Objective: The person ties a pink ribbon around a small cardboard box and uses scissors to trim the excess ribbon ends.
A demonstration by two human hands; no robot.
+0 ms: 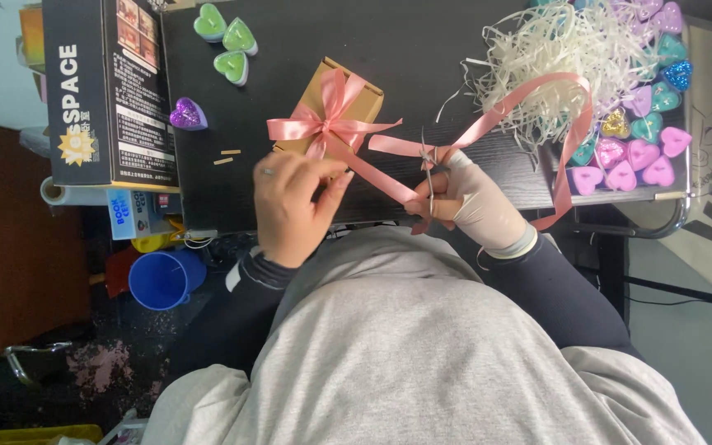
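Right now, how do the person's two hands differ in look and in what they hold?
The left hand is bare with a ring on one finger; the right hand wears a pale glove. The left hand pinches the pink ribbon near the small brown box; the right hand holds small scissors at the ribbon, blades seemingly closed. Both sit at the black table's near edge, on the same ribbon.

Pink satin ribbon [389, 177] runs taut from the bow on the small brown box [354, 103]; box lies flat, tilted on the black counter [422, 49]; slim metal scissors [428, 169] stand upright against the ribbon.
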